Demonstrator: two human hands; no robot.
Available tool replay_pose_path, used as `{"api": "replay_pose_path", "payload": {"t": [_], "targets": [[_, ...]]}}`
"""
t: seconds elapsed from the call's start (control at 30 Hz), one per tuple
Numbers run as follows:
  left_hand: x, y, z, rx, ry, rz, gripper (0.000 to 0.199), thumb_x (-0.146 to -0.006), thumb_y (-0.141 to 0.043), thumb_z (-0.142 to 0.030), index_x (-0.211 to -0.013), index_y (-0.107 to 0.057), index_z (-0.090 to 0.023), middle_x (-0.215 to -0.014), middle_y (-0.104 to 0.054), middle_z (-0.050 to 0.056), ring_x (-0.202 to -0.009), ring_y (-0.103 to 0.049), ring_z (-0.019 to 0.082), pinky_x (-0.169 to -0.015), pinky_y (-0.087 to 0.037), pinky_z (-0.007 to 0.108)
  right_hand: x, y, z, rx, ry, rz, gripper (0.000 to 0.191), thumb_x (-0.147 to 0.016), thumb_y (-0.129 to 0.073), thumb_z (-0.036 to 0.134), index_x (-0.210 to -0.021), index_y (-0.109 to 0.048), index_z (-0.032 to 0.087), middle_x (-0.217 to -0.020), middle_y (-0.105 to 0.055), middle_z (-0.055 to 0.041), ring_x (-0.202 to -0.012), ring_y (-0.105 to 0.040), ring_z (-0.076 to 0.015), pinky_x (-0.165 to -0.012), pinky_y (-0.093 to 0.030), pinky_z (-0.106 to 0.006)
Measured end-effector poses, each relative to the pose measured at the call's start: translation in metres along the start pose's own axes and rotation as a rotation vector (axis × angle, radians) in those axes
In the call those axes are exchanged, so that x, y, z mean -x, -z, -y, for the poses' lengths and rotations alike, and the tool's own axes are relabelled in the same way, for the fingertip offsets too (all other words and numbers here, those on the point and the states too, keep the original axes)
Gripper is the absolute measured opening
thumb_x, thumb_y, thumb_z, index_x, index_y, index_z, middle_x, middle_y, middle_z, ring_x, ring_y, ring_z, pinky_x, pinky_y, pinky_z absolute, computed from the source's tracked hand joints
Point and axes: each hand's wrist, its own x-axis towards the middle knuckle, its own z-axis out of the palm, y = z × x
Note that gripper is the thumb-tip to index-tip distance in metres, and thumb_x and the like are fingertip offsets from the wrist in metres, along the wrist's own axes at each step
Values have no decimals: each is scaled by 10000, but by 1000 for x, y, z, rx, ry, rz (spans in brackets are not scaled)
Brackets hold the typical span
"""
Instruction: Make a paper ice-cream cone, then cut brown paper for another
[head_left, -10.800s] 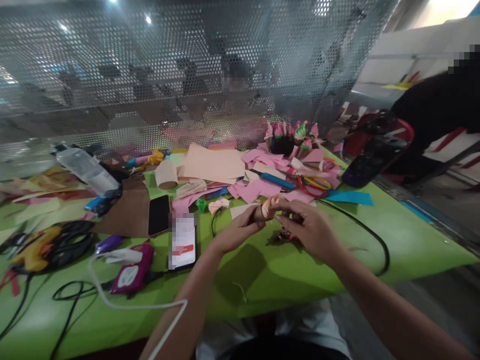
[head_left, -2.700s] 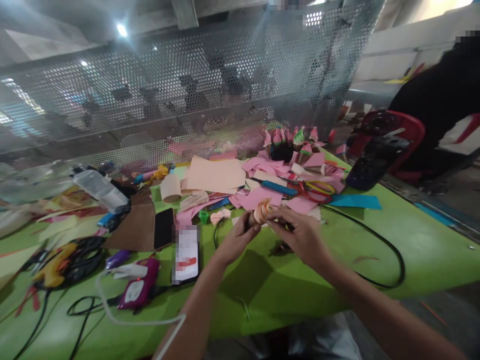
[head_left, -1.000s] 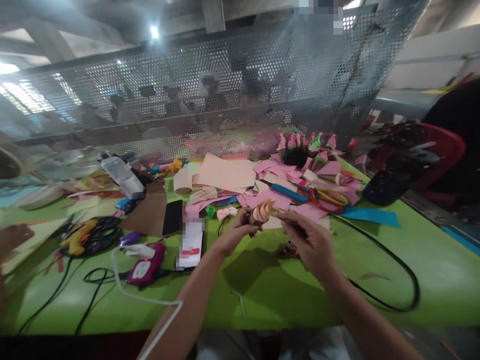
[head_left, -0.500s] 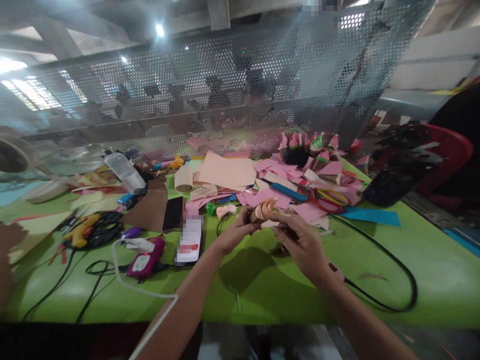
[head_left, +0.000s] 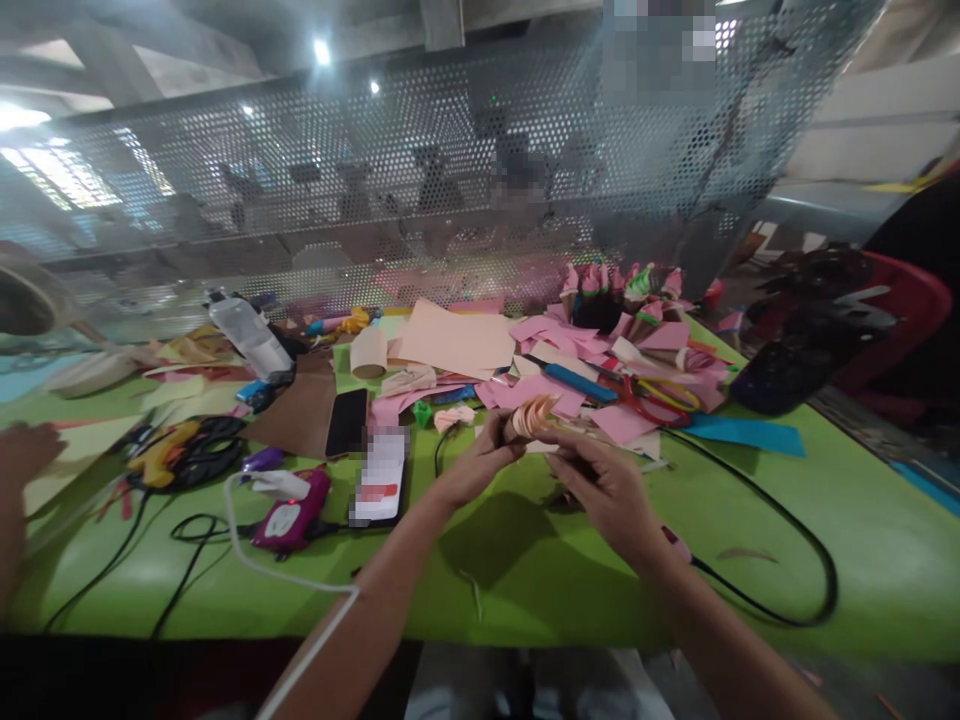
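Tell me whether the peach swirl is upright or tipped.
Tipped: the peach swirl leans over from the left hand, its tip slanting toward the picture's right.

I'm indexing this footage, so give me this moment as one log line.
left hand: holds peach swirl | right hand: close beside it, contact unclear | beyond: pink paper, blue-handled tool

The green table (head_left: 885, 560) spreads beneath the left hand (head_left: 491, 455). Left of it lies a lit phone (head_left: 382, 480); beyond, pink paper (head_left: 544, 393).

No lettering is legible: the phone screen (head_left: 381, 476), magenta power block (head_left: 294, 517) and dark bottle (head_left: 796, 352) show only blurred marks.
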Motion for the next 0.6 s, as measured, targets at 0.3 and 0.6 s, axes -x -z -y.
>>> {"api": "replay_pose_path", "payload": {"t": [0.3,0.6], "targets": [[0,0,-7,-118,-41,18,349,-851,-569,-266,-1176,-447,-221,-1137,-553,50,-1140,-500,243,-1044,-387,406,-1,1,0,191,177,-24,236,-919,-570,231,-1116,-701,235,-877,-733,-40,-666,-655,-166,-634,-541,-283],[1,-4,-8,-175,-36,4,374,-837,-564,-277,-1188,-462,-200,-1125,-582,62,-1134,-523,258,-1024,-405,409,1,2,-7,310,241,-56,250,-928,-567,208,-1152,-668,255,-1003,-753,-44,-821,-699,-189,-757,-550,-308]]}}
